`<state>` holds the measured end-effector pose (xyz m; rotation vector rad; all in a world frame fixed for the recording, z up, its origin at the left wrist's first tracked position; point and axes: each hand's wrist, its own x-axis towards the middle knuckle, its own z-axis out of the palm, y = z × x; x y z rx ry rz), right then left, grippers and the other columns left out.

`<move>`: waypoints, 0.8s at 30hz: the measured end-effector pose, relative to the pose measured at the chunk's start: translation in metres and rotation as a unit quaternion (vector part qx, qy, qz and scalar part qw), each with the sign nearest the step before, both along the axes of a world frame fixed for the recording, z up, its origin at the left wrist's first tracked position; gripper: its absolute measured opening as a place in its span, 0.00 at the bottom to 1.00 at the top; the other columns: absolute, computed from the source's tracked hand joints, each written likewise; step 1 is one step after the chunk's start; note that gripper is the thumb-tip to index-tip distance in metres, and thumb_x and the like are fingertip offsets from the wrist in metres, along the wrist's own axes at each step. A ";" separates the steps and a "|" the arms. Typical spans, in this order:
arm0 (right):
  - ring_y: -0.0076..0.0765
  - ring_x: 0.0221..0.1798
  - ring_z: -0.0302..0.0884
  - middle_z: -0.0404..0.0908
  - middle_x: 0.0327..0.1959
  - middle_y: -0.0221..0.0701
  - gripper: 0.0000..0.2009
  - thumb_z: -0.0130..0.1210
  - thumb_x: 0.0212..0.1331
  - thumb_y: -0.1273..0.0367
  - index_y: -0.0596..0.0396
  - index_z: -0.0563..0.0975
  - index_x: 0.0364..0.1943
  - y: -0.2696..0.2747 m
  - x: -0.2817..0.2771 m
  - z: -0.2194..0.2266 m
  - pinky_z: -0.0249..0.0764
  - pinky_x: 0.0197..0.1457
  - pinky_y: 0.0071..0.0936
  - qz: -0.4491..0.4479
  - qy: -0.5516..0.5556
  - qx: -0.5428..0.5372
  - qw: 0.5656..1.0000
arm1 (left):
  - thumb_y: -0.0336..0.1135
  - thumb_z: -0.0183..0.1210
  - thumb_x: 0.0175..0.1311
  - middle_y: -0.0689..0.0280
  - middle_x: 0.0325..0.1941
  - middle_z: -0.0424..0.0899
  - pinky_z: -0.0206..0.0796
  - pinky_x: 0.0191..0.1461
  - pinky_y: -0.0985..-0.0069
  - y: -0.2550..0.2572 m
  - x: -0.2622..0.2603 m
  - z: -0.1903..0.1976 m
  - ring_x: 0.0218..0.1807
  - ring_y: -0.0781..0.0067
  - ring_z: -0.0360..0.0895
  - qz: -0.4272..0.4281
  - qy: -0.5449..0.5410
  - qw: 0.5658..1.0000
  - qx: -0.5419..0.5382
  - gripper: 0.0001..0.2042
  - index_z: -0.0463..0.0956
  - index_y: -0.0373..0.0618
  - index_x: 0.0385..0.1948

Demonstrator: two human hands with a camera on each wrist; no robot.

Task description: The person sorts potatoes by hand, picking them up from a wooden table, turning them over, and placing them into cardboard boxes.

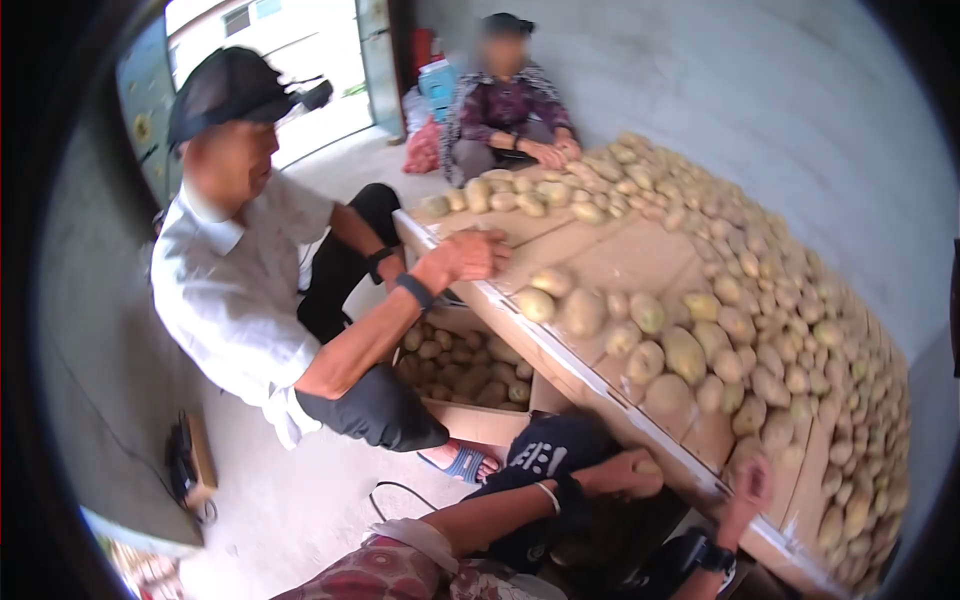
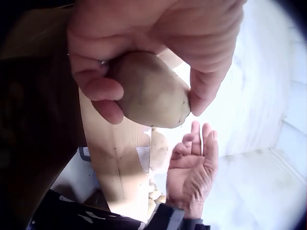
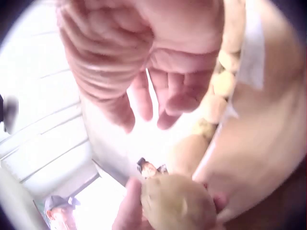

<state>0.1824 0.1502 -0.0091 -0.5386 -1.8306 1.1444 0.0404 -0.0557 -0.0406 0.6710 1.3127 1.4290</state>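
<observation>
My left hand (image 1: 618, 476) grips a potato (image 2: 151, 93) just off the front edge of the sorting table (image 1: 620, 385). In the left wrist view the thumb presses one side of it and curled fingers the other. The potato is pale yellow-brown and rounded, tapering a little. My right hand (image 1: 745, 495) is raised by the table edge, close to the nearest potatoes, with nothing in it. In the right wrist view its fingers hang loosely bent, above the held potato. Loose potatoes (image 1: 685, 355) lie on the boards beyond both hands.
A long heap of potatoes (image 1: 760, 260) runs along the wall side. Below the table stands a cardboard box (image 1: 470, 425) of potatoes. One person (image 1: 235, 290) in a white shirt sits at the left, reaching over the edge; another person (image 1: 505, 110) sits at the far end.
</observation>
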 end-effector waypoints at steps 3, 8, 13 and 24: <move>0.25 0.46 0.71 0.75 0.45 0.31 0.12 0.52 0.58 0.74 0.58 0.74 0.46 0.028 0.014 0.001 0.67 0.51 0.24 -0.106 -0.020 0.122 0.987 | 0.49 0.61 0.54 0.70 0.29 0.75 0.60 0.21 0.86 -0.001 0.006 -0.008 0.24 0.84 0.70 0.008 -0.010 0.999 0.042 0.20 0.69 0.46 0.41; 0.27 0.49 0.71 0.74 0.48 0.34 0.16 0.53 0.59 0.71 0.59 0.71 0.51 0.087 0.029 -0.043 0.67 0.53 0.26 -0.128 -0.099 0.136 0.977 | 0.48 0.64 0.49 0.65 0.30 0.77 0.66 0.26 0.80 0.000 0.007 -0.013 0.30 0.77 0.74 0.016 -0.008 1.000 -0.005 0.22 0.70 0.43 0.39; 0.34 0.51 0.70 0.73 0.51 0.37 0.24 0.59 0.52 0.69 0.62 0.69 0.54 0.048 0.002 -0.021 0.64 0.58 0.28 -0.012 -0.095 0.001 0.995 | 0.38 0.66 0.44 0.61 0.32 0.78 0.70 0.34 0.72 -0.003 0.010 -0.024 0.35 0.69 0.77 0.051 0.059 0.997 -0.005 0.21 0.70 0.42 0.40; 0.37 0.50 0.69 0.73 0.49 0.37 0.24 0.57 0.53 0.64 0.58 0.69 0.54 0.018 -0.005 0.004 0.71 0.47 0.28 -0.044 -0.023 -0.195 0.980 | 0.34 0.65 0.43 0.59 0.31 0.79 0.68 0.34 0.70 -0.005 0.008 -0.033 0.33 0.65 0.77 -0.015 0.185 0.983 0.012 0.13 0.74 0.41 0.30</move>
